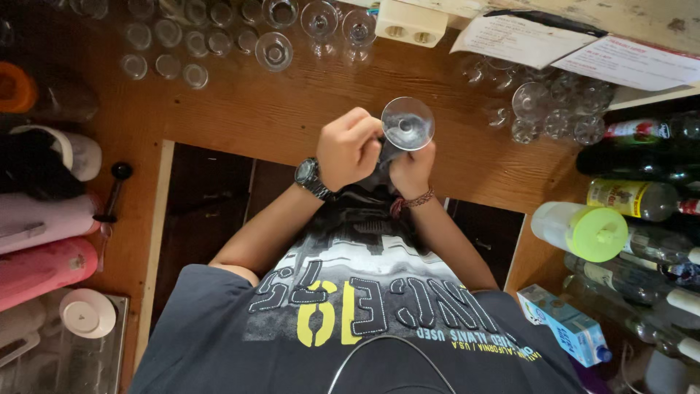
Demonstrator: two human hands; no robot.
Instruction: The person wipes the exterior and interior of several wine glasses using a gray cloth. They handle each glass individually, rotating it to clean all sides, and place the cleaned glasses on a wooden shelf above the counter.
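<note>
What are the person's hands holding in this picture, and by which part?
A stemmed glass: the right hand grips its lower part through a dark cloth; the left hand presses beside it.

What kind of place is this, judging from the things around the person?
Probably a bar counter: rows of upturned glasses stand on the wooden counter, bottles lie at one side, and both hands wipe a stemmed glass.

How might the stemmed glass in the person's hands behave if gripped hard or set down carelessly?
The glass looks thin and clear, so probably fragile. Its narrow stem under a wide round base suggests it could tip or snap. Smooth glass may slip from the hands.
</note>
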